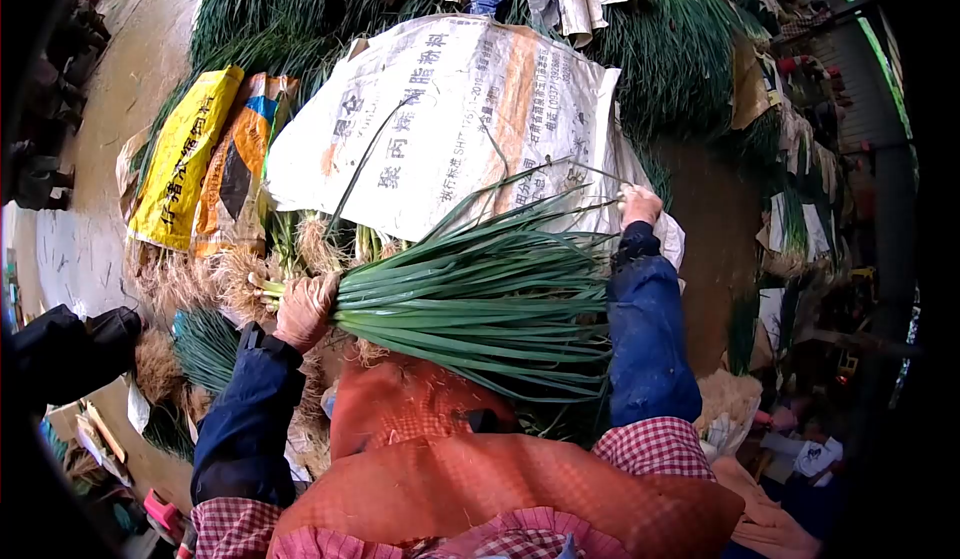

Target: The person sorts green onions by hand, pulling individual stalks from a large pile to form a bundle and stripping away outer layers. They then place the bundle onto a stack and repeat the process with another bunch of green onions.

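A thick bunch of green onions [480, 304] lies across my lap, its long leaves fanned to the right. My left hand [306, 311] is wrapped round the pale stems near the root end. At the right edge of a white printed sack [450, 124], my right hand [640, 206] is closed. Thin green onion leaves run from its fingers to the left over the sack; their ends inside the fist are hidden. Dry roots [235, 279] show beside my left hand. An orange-red apron [420, 409] covers my lap.
Yellow [185, 159] and orange sacks [235, 174] lie left of the white one. Large piles of green onions [670, 59] stand behind and to the right. Dark-clothed knees [75, 354] of another person are close at the left. Wet floor [135, 89] shows at the upper left.
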The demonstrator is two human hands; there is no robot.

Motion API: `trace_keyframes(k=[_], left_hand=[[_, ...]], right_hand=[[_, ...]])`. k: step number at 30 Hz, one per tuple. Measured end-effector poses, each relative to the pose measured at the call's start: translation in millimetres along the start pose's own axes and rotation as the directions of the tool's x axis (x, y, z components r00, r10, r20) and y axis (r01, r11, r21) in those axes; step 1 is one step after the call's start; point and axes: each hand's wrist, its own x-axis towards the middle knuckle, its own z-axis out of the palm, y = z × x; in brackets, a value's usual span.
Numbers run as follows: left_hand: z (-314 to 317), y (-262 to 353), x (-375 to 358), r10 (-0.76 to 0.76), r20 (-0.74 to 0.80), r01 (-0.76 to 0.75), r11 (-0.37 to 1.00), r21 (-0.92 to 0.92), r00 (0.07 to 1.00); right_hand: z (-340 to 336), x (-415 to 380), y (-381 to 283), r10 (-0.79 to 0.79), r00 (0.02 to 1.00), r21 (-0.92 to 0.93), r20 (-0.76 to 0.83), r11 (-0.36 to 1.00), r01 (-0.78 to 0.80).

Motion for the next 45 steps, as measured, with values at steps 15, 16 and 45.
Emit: trace_keyframes(k=[15, 16, 45], left_hand=[[-72, 6, -70, -0.018, 0.091, 0.019, 1.000, -0.009, 0.996], [-81, 9, -79, -0.033, 0.096, 0.035, 0.999, -0.021, 0.995], [-163, -61, -187, 0.195, 0.030, -0.197, 0.948, 0.251, 0.980]], right_hand=[[13, -140, -86, -0.261, 0.519, -0.261, 0.814, 0.633, 0.728], [13, -143, -88, -0.295, 0.551, -0.246, 0.780, 0.665, 0.705], [-54, -329, -107, 0.109, 0.222, -0.241, 0.969, 0.615, 0.751]])
